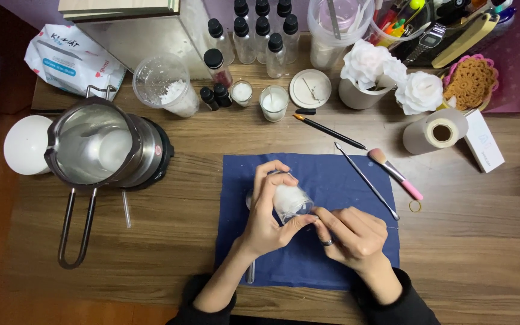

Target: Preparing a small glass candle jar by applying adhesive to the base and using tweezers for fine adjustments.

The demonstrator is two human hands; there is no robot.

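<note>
Head view shows us at a wooden table (482,241), and we take the blue cloth (332,174) spread at its middle as our landmark; it seems laid there to keep the wood clean under the work. Left of the cloth stands the largest thing, a steel pouring pot (94,147) on a black hot plate (154,159), its long handle pointing toward us, likely so it can be grabbed from our seat. Beyond the cloth, at the far edge, a cluster of clear bottles with black caps (260,33) stands beside a plastic tub of white flakes (167,84), and two small filled candle glasses (274,102) sit just past the cloth's far edge. To the cloth's right lie a paper roll (437,132) and a pink-handled brush (395,173), with a thin metal pick (365,179) lying slantwise on the cloth itself, all within easy reach. Above the cloth's middle our left hand (266,216) wraps a small glass jar (290,201) holding something white, fingers curled over the top and thumb under, tilting its mouth toward the right. Our right hand (353,238), a ring on one finger, pinches thumb and forefinger together at the jar's rim, apparently on something fine; we cannot tell what.
</note>
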